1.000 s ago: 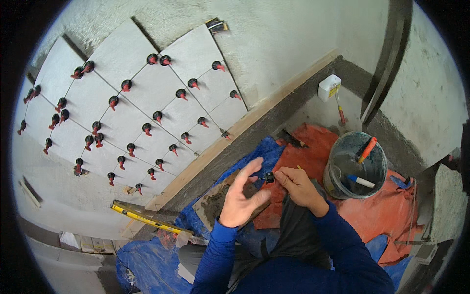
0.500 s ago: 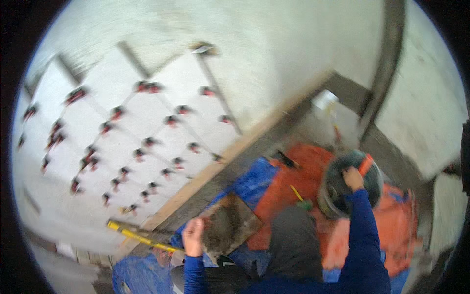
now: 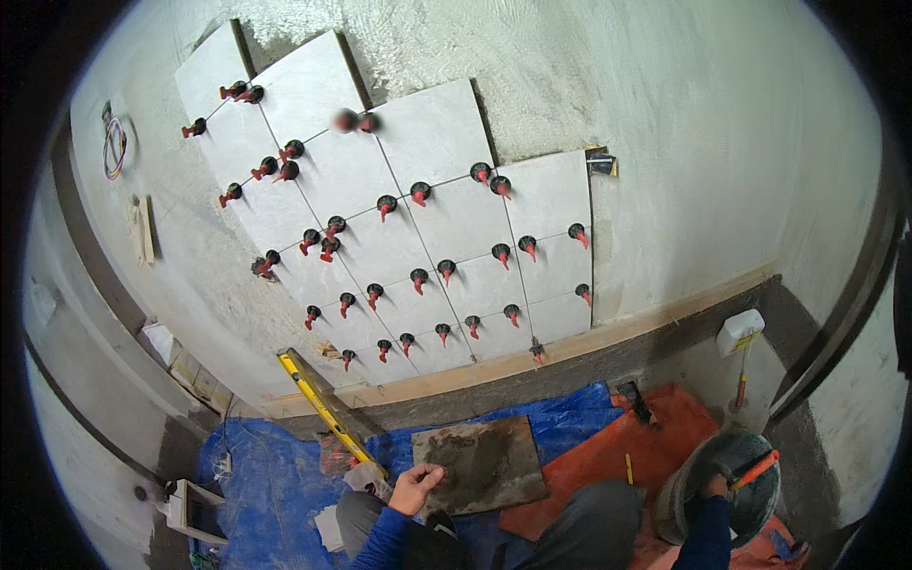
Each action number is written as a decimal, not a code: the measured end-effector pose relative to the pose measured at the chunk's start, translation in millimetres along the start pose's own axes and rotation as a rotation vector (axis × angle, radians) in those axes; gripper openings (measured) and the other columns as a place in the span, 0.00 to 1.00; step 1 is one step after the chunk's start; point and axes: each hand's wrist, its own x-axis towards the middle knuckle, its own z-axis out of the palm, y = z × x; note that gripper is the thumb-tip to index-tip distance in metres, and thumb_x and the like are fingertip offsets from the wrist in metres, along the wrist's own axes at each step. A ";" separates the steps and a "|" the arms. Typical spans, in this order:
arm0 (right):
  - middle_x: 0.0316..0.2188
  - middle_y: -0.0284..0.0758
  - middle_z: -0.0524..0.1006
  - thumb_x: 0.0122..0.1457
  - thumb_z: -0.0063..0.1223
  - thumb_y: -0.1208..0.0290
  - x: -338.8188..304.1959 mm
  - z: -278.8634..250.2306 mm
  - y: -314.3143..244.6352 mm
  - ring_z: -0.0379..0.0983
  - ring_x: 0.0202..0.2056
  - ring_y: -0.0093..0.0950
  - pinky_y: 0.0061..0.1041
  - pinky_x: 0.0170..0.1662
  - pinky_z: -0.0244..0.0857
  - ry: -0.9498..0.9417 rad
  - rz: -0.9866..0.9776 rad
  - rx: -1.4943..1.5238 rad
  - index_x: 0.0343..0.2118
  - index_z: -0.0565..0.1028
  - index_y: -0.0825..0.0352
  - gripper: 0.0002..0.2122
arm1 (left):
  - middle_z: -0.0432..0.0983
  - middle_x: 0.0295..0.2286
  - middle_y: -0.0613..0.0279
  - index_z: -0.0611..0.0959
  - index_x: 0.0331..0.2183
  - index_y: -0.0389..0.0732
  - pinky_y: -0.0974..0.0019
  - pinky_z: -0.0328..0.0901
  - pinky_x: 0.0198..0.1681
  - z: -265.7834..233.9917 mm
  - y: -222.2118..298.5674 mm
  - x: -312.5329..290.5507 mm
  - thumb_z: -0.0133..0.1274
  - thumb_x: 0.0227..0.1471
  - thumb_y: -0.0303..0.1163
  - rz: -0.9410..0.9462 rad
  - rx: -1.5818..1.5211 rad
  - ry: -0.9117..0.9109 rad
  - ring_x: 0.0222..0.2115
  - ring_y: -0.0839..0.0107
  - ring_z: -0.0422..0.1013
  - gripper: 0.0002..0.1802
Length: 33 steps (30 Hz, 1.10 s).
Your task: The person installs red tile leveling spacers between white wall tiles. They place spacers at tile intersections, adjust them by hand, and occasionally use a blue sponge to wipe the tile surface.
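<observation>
My left hand (image 3: 416, 488) is closed, thumb and fingers drawn together. Whether anything small is in it I cannot make out. It hovers at the near left corner of a square board (image 3: 484, 465) smeared with grey mortar. Inside the dark bucket (image 3: 673, 503) at the lower right is my right hand (image 3: 715, 485). Its fingers are lost in the shadow there. Right beside it, an orange handle (image 3: 755, 470) slants up to the bucket's rim; whether my hand grips it is unclear.
White tiles (image 3: 456, 228) with several red-and-black levelling clips (image 3: 419, 194) cover the wall ahead, above a wooden batten (image 3: 437, 383). A yellow spirit level (image 3: 328, 408) leans at the left. Blue tarp (image 3: 271, 475) and orange sheet (image 3: 608, 465) lie below. A white-headed tool (image 3: 740, 332) stands far right.
The whole view has turned and levelled, with the blur gone. My right hand stays at the bucket, now lower inside it. My left hand remains near the board.
</observation>
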 end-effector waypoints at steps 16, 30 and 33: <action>0.30 0.47 0.79 0.63 0.53 0.67 -104.3 -195.7 -115.3 0.76 0.33 0.41 0.37 0.40 0.68 0.663 0.146 0.864 0.35 0.77 0.75 0.13 | 0.78 0.48 0.50 0.82 0.26 0.36 0.62 0.69 0.48 39.1 -0.3 8.7 0.63 0.53 0.25 0.238 0.125 -0.060 0.45 0.68 0.75 0.07; 0.25 0.33 0.76 0.72 0.45 0.63 -281.4 -327.8 -486.0 0.72 0.26 0.21 0.21 0.31 0.67 -0.551 -0.912 1.427 0.38 0.76 0.71 0.15 | 0.79 0.40 0.65 0.78 0.53 0.35 0.72 0.68 0.46 87.4 120.4 4.0 0.61 0.57 0.25 0.474 -0.561 -0.130 0.41 0.78 0.73 0.22; 0.24 0.32 0.75 0.72 0.45 0.61 -288.8 -305.3 -502.3 0.70 0.27 0.21 0.20 0.32 0.65 -0.581 -0.840 1.463 0.37 0.77 0.71 0.16 | 0.79 0.40 0.62 0.79 0.52 0.35 0.70 0.70 0.42 75.7 110.2 4.5 0.61 0.58 0.26 0.385 -0.542 -0.044 0.38 0.76 0.75 0.21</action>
